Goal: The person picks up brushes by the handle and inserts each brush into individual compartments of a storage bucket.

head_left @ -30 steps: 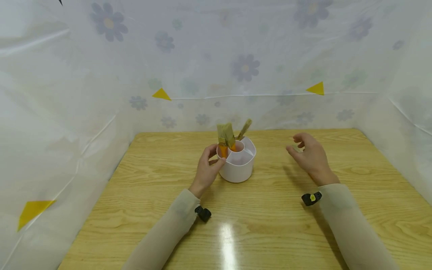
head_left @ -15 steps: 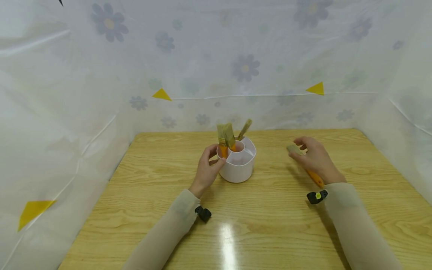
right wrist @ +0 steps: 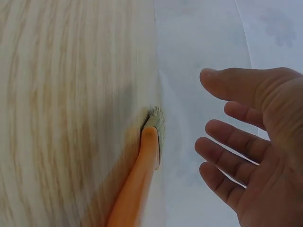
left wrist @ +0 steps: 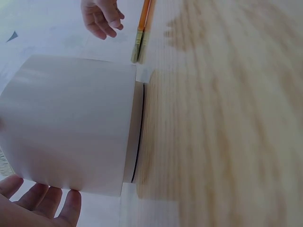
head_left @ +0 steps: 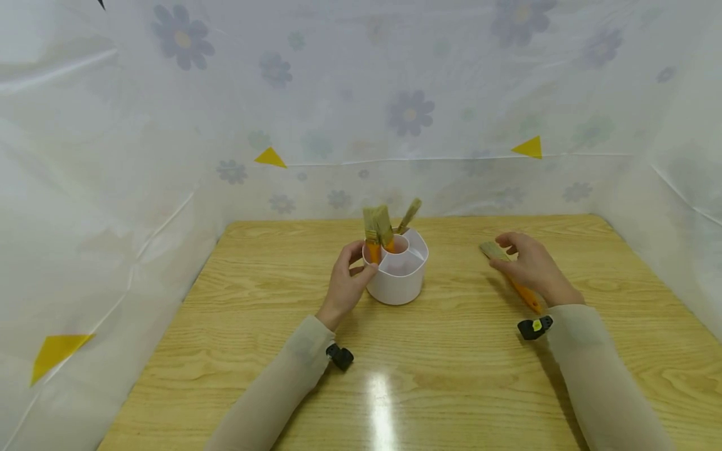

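A white round brush holder with compartments stands upright on the table. My left hand grips its left side, thumb at the near rim; in the left wrist view its fingertips press the holder's wall. Inside stand paintbrushes, bristles up: two orange-handled flat ones and a thinner one leaning right at the back. Another paintbrush with an orange handle lies on the table to the right, bristles pointing away. Above it hovers my right hand, fingers loosely bent around nothing, apart from the brush handle in the right wrist view.
The wood-grain table runs up to a pale plastic sheet printed with flowers, which hangs behind and at both sides. Yellow tape triangles stick to the sheet. Each sleeve carries a small black wrist camera.
My right hand has moved right and a little nearer to me, so the orange handle of the brush on the table, hidden before, now shows. The left hand and the holder stay put.
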`<state>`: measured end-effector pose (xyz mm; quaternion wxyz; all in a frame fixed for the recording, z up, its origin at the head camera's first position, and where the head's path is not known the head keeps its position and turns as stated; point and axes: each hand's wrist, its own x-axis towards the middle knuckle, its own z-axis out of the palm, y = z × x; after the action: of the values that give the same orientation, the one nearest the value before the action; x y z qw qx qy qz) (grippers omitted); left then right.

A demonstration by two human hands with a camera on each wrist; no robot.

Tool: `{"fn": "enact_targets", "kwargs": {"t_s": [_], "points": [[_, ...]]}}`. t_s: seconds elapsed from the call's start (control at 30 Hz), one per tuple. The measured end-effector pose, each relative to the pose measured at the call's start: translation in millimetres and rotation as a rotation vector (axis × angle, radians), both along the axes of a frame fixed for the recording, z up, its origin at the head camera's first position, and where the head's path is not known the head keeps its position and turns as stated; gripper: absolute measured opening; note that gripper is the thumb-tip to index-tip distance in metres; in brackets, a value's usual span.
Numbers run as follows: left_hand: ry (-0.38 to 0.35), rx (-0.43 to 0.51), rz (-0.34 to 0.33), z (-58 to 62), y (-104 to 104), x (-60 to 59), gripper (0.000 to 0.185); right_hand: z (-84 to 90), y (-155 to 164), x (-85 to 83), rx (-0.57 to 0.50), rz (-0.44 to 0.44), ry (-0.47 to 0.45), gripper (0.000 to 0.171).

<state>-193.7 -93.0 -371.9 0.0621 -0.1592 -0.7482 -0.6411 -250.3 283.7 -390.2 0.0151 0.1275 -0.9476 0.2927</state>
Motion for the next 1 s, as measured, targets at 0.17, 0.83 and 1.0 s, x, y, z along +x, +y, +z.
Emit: {"fn": "enact_targets", "kwargs": {"t_s": [0.17,0.83,1.0], "points": [[0.007,0.005,-0.003,-1.1,-0.4,-0.5,0.050,-2.1,4.9,-1.6,0.006,0.015,-0.033,0.057],[0.004,0.000,0.001,-1.4,0.1,-1.3,0.050,-10.5,13.8,-3.4,0.053,0.036,-0.151,0.055],[-0.001,0.000,0.004,-0.6,0.2,-0.3,0.050,-13.2,15.4,-4.8,0.061,0.028,-0.167,0.055]]}}
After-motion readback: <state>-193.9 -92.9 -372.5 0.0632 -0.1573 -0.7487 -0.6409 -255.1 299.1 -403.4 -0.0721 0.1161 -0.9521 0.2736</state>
